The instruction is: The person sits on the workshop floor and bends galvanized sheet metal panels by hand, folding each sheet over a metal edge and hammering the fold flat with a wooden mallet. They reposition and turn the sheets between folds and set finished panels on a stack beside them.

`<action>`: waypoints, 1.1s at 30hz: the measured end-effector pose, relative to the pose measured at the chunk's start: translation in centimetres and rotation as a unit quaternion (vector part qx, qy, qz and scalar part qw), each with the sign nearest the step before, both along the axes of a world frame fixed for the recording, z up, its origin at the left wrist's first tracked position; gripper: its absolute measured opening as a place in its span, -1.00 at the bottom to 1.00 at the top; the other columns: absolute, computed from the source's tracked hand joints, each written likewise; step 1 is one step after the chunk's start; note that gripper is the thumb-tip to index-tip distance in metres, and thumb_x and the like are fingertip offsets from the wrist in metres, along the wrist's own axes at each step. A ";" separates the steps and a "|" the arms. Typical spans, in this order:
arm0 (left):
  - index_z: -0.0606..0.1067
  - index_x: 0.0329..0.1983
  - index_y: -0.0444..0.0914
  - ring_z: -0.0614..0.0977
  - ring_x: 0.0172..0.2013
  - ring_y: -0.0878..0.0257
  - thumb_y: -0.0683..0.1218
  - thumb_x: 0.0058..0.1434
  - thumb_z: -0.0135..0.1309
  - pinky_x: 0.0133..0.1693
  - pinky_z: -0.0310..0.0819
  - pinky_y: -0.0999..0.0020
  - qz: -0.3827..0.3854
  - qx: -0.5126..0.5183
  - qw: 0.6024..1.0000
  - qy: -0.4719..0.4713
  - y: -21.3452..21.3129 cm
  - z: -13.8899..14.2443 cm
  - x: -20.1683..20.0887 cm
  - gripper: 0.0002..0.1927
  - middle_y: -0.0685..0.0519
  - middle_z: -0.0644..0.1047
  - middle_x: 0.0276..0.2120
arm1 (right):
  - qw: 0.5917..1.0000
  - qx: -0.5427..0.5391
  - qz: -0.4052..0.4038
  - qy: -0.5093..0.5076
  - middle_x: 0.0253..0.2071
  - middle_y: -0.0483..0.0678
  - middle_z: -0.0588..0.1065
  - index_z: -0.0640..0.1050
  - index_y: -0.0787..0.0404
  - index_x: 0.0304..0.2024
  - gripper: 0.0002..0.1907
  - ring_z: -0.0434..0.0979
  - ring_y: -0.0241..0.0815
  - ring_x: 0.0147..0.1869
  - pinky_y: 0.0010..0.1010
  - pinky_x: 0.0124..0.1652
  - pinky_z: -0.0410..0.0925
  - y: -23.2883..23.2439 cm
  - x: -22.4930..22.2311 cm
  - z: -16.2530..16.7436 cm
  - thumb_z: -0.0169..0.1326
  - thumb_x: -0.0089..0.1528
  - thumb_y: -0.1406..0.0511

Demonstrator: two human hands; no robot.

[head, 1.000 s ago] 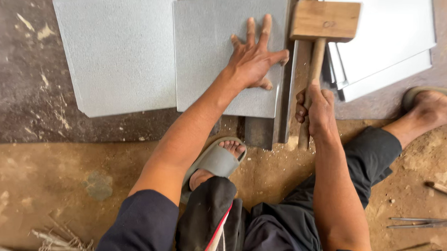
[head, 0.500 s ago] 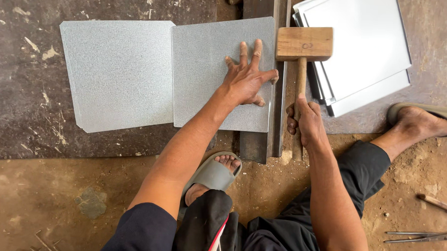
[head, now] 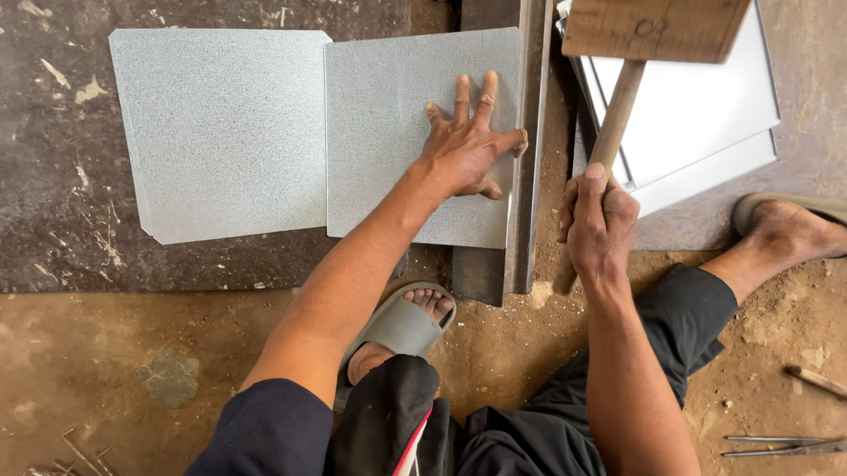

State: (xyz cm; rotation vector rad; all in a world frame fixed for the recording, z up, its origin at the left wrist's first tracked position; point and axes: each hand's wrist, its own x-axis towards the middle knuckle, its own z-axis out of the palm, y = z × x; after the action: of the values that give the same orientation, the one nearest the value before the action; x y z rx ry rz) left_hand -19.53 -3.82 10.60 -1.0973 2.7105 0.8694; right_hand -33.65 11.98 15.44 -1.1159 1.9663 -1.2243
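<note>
A person squatting on a dirt floor (head: 109, 377) presses the left hand (head: 469, 150), fingers spread flat and holding nothing, onto a grey metal sheet (head: 389, 143) whose right edge lies along a dark steel rail (head: 529, 129). The right hand (head: 595, 221) has its fingers wrapped tight round the handle of a wooden mallet (head: 651, 25), whose block-shaped head is raised at the far edge of the view, above and just right of the rail, clear of the sheet.

By the look of it, the edge-forming is mid-course: a narrow bright strip of the sheet already appears turned against the rail beside the left hand, though how evenly it is bent along its full length cannot be told. A second grey sheet (head: 221, 132) lies just left of the first, its right edge tucked under it, apparently flat and unworked. To the right of the rail sits a stack of pale sheets (head: 700, 116), whether finished or waiting cannot be told. Thin metal rods (head: 792, 446) lie on the floor at the near right, well apart from the work.
</note>
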 end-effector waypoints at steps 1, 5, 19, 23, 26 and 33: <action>0.43 0.20 0.35 -0.24 0.44 -0.34 0.20 -0.33 0.51 0.26 -0.16 -0.63 0.002 -0.004 1.000 0.003 0.0 0.0 0.0 -0.09 -0.13 -0.27 0.49 | 1.000 0.011 -0.008 -0.008 -0.68 -0.16 0.31 0.40 0.17 -0.48 -0.42 0.31 -0.39 -0.66 -0.52 -0.69 0.22 0.0 0.2 -0.1 -0.24 0.49 -0.03; 0.46 0.18 0.35 -0.22 0.44 -0.34 0.19 -0.33 0.51 0.26 -0.13 -0.62 0.001 -0.003 1.000 0.003 0.0 -0.3 -0.1 -0.11 -0.12 -0.25 0.50 | 1.000 0.001 -0.011 0.021 -0.64 -0.17 0.33 0.40 0.19 -0.47 -0.43 0.34 -0.39 -0.64 -0.52 -0.69 0.23 0.6 0.7 -0.1 -0.23 0.50 -0.01; 0.47 0.19 0.29 -0.24 0.43 -0.38 0.20 -0.32 0.52 0.23 -0.14 -0.69 -0.008 -0.019 1.000 0.023 -0.1 0.0 0.1 -0.11 -0.16 -0.27 0.50 | 0.970 -0.133 0.057 0.196 -0.49 -0.18 0.23 0.22 0.11 -0.57 -0.46 0.17 -0.36 -0.53 -0.48 -0.64 0.00 0.3 -2.8 -5.7 -0.29 0.56 0.22; 0.44 0.23 0.27 -0.26 0.45 -0.38 0.18 -0.30 0.53 0.24 -0.12 -0.69 -0.018 0.003 1.000 -0.010 -0.1 -0.1 0.3 -0.08 -0.16 -0.31 0.51 | 0.968 -0.073 0.075 0.227 -0.54 -0.17 0.17 0.22 0.16 -0.59 -0.47 0.12 -0.32 -0.59 -0.45 -0.66 -0.04 2.4 -2.1 -6.1 -0.23 0.53 0.24; 0.43 0.25 0.28 -0.26 0.44 -0.37 0.17 -0.31 0.53 0.24 -0.13 -0.69 -0.017 0.001 1.000 0.005 0.0 -0.1 0.3 -0.05 -0.14 -0.33 0.49 | 0.963 0.022 0.084 0.254 -0.54 -0.20 0.20 0.30 0.13 -0.53 -0.52 0.15 -0.33 -0.58 -0.48 -0.67 0.04 2.8 -1.1 -5.2 -0.27 0.53 0.24; 0.42 0.25 0.28 -0.26 0.45 -0.34 0.16 -0.33 0.54 0.26 -0.17 -0.66 -0.014 0.004 1.000 0.000 -0.3 0.3 0.1 -0.04 -0.11 -0.30 0.51 | 0.991 0.077 0.008 0.112 -0.60 -0.18 0.25 0.29 0.13 -0.53 -0.55 0.21 -0.31 -0.62 -0.45 -0.72 0.09 2.9 -0.9 -4.4 -0.30 0.49 0.23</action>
State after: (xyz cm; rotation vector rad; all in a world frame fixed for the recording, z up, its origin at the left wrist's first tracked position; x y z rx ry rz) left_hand -19.42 -4.09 10.86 -1.0555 2.7131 0.8761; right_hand -34.58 14.91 11.03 -1.2311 2.1704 -0.9550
